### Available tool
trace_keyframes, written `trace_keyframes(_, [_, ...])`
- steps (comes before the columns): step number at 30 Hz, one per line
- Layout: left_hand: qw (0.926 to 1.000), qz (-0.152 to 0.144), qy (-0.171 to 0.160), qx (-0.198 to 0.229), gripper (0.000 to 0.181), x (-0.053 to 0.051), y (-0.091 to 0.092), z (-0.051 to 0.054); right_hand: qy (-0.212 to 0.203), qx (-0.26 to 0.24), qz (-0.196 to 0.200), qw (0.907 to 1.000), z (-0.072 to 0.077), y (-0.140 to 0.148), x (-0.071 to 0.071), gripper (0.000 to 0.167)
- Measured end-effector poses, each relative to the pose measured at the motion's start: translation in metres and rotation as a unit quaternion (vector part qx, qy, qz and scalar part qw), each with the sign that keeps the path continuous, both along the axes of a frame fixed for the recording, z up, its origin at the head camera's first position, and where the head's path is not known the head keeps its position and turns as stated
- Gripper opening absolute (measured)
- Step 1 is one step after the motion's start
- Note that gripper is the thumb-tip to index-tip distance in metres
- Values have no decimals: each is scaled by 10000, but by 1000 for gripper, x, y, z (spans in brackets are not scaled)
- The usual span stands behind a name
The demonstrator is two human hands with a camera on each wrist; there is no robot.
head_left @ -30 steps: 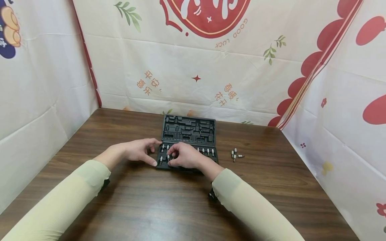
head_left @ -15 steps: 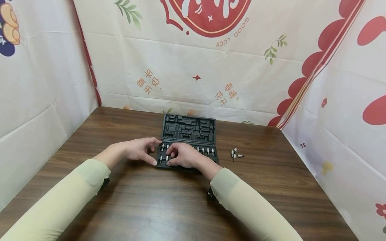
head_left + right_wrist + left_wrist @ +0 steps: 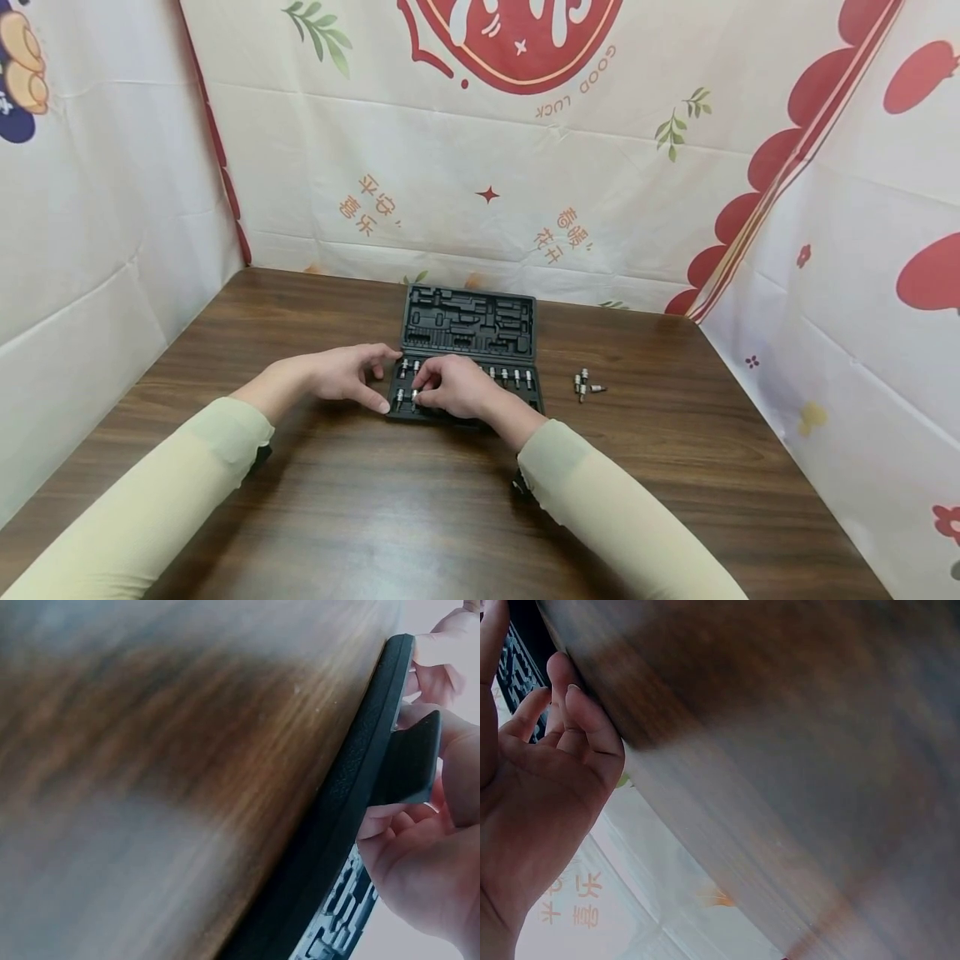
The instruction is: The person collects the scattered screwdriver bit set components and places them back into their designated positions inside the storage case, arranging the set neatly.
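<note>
Slightly shifted since the frame a second ago: the right hand's point(image 3: 459, 387) thumb has risen toward its forefinger, narrowing the gap, while the left hand point(image 3: 348, 373) has kept its place. Printed cloth point(image 3: 442, 142) fills the upper frame, and the brown table point(image 3: 360, 500) spreads across the middle and bottom. Near the centre lies an open black case point(image 3: 471, 321), its long axis running left to right and its lid folded toward the top of the frame. Left thumb and fingers spread wide about the case's left end. Right thumb and fingers are curled close at the head of a small bit point(image 3: 414, 402) in the lower row; whether they pinch or only touch it, I cannot tell. Its long axis runs up and down, silver head toward the top. Right of the case, four loose bits point(image 3: 584, 377) lie clustered, one pointing sideways to the right. The right hand covers the tray's middle. Both wrist views cut the case off, and neither shows the bit.
</note>
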State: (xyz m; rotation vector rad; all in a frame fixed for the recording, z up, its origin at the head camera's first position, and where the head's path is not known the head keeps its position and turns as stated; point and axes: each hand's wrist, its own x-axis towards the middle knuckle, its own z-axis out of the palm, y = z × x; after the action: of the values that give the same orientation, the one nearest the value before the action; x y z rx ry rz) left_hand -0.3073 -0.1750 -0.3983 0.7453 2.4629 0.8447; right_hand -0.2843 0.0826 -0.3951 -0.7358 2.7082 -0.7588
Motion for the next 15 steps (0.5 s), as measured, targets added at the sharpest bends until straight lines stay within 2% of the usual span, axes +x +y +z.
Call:
trace_keyframes(4, [10000, -11, -36, 2, 90, 1, 0, 0, 342, 370, 72, 9987, 3, -4, 3, 5])
trace_keyframes(8, [10000, -10, -61, 7, 91, 2, -1, 2, 693, 911, 206, 9932, 12, -11, 8, 11])
trace_keyframes(15, [10000, -29, -36, -41, 92, -1, -2, 1, 656, 1284, 127, 9895, 17, -15, 9, 13])
